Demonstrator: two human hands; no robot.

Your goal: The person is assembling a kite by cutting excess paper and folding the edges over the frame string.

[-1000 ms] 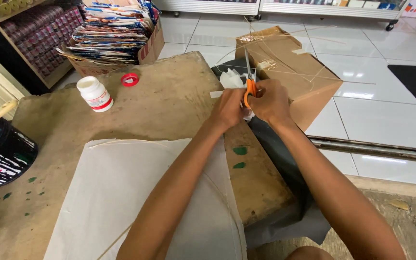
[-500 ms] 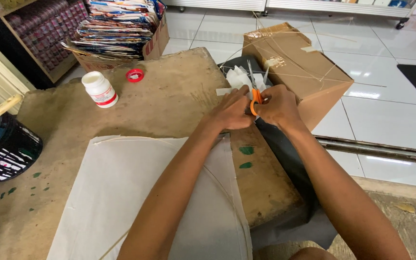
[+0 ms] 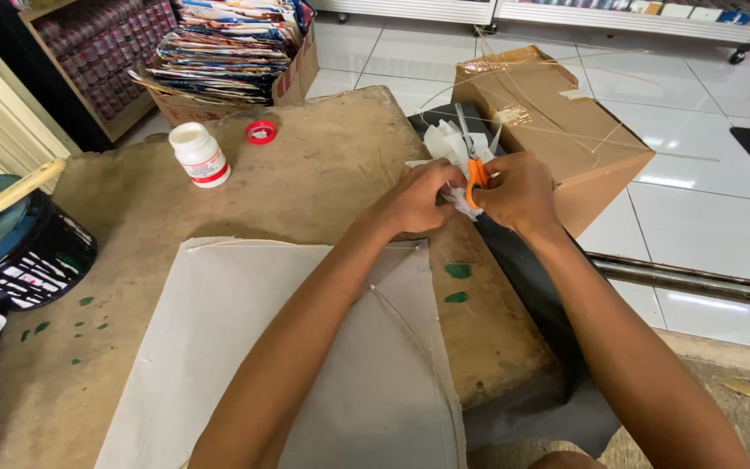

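Your right hand [image 3: 521, 193] grips orange-handled steel scissors [image 3: 472, 158]; your left hand [image 3: 417, 201] pinches a small white paper scrap [image 3: 460, 203], seemingly mid-cut. The large white paper sheet [image 3: 305, 365] lies near, untouched.

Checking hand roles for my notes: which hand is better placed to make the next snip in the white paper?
Right hand: it grips the orange-handled scissors, blades pointing away. The left hand pinches the white paper scrap beside them.
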